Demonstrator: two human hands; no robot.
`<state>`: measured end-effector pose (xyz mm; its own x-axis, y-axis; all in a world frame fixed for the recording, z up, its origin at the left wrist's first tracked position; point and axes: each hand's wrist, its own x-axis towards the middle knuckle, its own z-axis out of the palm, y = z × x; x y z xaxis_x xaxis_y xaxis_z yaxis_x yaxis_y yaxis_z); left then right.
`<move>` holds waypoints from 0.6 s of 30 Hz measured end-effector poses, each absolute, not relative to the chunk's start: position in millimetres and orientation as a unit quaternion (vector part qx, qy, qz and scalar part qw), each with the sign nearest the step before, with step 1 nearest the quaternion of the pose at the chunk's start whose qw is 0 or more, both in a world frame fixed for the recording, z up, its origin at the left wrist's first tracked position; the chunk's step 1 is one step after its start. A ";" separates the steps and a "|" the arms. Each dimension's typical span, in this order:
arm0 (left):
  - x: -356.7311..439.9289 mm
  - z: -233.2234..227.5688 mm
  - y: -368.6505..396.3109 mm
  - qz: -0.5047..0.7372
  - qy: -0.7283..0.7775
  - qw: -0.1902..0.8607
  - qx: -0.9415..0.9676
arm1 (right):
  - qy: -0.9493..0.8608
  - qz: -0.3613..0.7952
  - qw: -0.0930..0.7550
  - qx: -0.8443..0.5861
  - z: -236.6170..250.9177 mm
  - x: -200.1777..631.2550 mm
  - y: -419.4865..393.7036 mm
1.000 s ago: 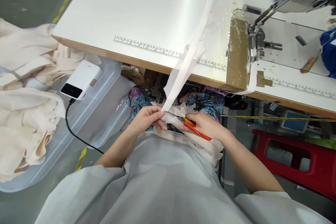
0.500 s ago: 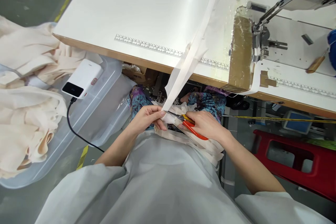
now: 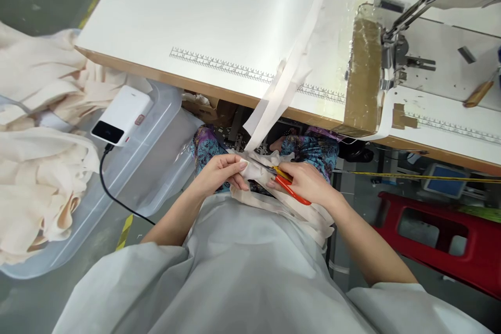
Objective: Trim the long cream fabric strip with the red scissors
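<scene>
My right hand [image 3: 305, 181] is closed around scissors [image 3: 291, 191] with red and yellow handles, their dark blades pointing left. Between finger and thumb, my left hand [image 3: 225, 173] pinches a small piece of white fabric [image 3: 253, 171] just beside the blade tips. A long pale fabric strip [image 3: 287, 86] runs down from the table, over its front edge, and its narrow lower end comes close to the blades. Whether that end still joins the pinched piece I cannot tell. More cream fabric strips [image 3: 313, 219] lie across my lap under both hands.
A white table [image 3: 219, 5] with a printed ruler [image 3: 219, 65] spans the front. At right stands a sewing machine [image 3: 395, 55], with cardboard [image 3: 364, 73] taped beside it. A plastic bin [image 3: 162, 115] at left holds cream fabric and a white power bank [image 3: 123, 115]. A red stool [image 3: 430, 235] is at right.
The scissor blades have moved slightly past my left fingertips, and the strip's lower end now sits apart from those fingers. The camera view has shifted slightly.
</scene>
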<state>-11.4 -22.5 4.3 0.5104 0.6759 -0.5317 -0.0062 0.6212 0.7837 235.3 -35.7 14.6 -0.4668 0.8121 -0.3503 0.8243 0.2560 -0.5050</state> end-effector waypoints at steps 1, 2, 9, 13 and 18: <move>-11.4 3.3 -21.5 0.215 0.447 0.780 0.382 | 0.786 -0.333 -0.005 0.521 13.1 239.1 -37.7; -11.5 2.2 -20.5 0.213 0.450 0.776 0.387 | 0.779 -0.340 -0.019 0.526 11.5 242.8 -40.0; -13.7 -6.5 -13.7 0.193 0.472 0.747 0.426 | 0.744 -0.362 -0.069 0.557 -0.2 255.9 -55.4; -18.5 -17.0 -6.0 0.204 0.549 0.610 0.534 | 0.730 -0.364 -0.072 0.573 -1.9 257.4 -58.9; -4.2 -27.1 14.5 0.309 0.548 0.323 0.707 | 0.726 -0.366 -0.088 0.576 -2.0 256.8 -60.7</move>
